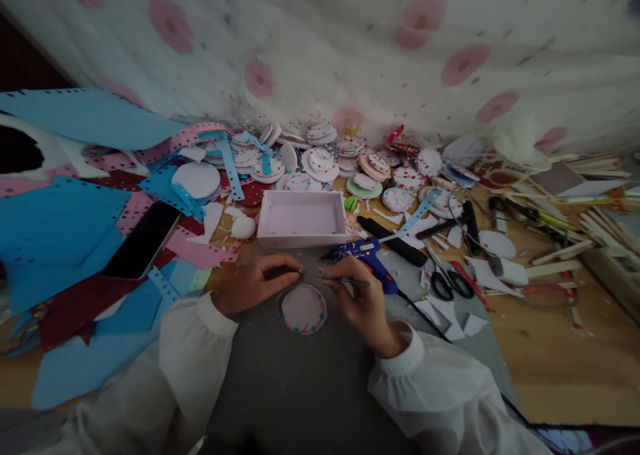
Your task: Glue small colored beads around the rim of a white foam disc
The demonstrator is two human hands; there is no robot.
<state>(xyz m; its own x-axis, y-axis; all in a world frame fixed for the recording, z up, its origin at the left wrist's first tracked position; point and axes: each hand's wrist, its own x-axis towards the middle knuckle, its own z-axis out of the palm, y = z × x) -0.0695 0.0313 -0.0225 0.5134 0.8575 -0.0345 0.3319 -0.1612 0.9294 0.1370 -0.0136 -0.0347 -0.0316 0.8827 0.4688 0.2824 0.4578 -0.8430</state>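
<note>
I see the disc [303, 309] flat on the tabletop [550, 348] between both hands; my left hand [250, 285] pinches its upper rim, my right hand [363, 298] grips tweezers [345, 280] pointing left above it.

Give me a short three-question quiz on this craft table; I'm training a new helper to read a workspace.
1. True or false: the right hand holds a thin metal tool, seemingly tweezers.
2. What lies directly behind the decorated round disc between the hands? A) white shallow box B) scissors C) phone
3. Which blue tool lies just beyond the right hand?

Key
1. True.
2. A.
3. The blue glue gun.
</note>
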